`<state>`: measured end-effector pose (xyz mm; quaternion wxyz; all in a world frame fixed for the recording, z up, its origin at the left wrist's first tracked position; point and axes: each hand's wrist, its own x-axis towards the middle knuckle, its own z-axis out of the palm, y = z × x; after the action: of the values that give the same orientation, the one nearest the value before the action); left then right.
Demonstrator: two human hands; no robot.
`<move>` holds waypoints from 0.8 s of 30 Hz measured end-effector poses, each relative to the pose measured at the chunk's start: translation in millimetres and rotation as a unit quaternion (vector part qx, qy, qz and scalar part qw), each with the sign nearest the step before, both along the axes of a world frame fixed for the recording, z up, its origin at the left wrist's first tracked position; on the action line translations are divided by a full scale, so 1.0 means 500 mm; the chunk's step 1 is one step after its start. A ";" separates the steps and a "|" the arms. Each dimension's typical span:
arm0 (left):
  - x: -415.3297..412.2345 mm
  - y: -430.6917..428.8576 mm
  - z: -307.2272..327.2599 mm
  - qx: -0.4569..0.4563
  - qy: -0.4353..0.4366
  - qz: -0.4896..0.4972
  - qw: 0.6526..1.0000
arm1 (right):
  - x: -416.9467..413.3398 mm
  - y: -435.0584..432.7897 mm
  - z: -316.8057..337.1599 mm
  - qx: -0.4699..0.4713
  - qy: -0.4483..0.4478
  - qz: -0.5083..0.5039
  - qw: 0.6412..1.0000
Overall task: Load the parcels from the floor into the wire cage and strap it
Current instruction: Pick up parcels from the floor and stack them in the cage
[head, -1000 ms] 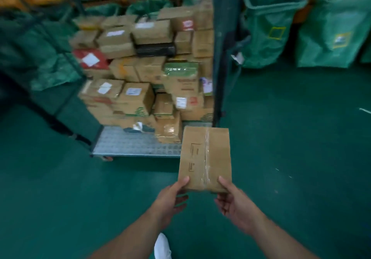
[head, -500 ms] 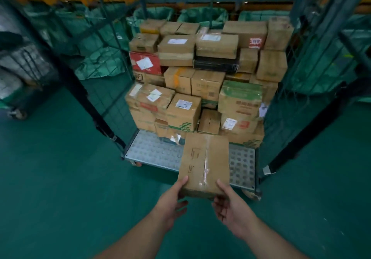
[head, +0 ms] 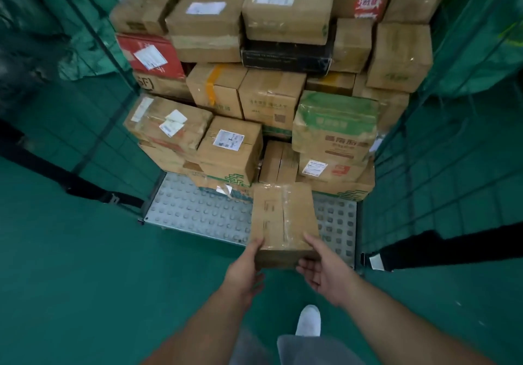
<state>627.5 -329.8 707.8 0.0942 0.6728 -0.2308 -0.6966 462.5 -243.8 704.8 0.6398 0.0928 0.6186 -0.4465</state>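
Note:
A taped brown cardboard parcel (head: 284,220) is held out over the front edge of the wire cage's studded metal floor (head: 195,209). My left hand (head: 246,268) grips its near left corner, thumb on top. My right hand (head: 322,268) holds the near right corner, thumb on top and fingers under it. Behind it, stacked parcels (head: 271,81) fill the back of the cage to a high wall. The cage's mesh sides (head: 441,149) stand open left and right.
Black straps hang along both open cage sides, one at the left (head: 70,178) and one at the right (head: 441,248). Green sacks (head: 481,53) show behind the mesh. Green floor (head: 85,279) lies around me; my white shoe (head: 310,319) is below the parcel.
I have stepped closer to the cage. The parcel in both hands has moved forward, from over the green floor to over the front of the cage's metal floor.

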 end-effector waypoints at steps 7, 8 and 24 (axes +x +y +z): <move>-0.097 -0.182 -0.100 0.030 -0.014 0.019 0.999 | -0.080 -0.178 -0.113 0.021 -0.025 -0.029 0.999; -0.108 -0.213 -0.121 0.035 -0.017 0.012 0.999 | -0.087 -0.206 -0.132 0.027 -0.021 -0.030 0.999; -0.213 -0.499 -0.303 0.102 -0.019 0.020 0.994 | -0.142 -0.460 -0.313 0.067 -0.017 -0.115 0.991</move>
<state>520.9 -579.5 556.4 0.0349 0.6965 -0.1463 -0.7016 391.3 -473.6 548.2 0.5870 0.2134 0.6217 -0.4726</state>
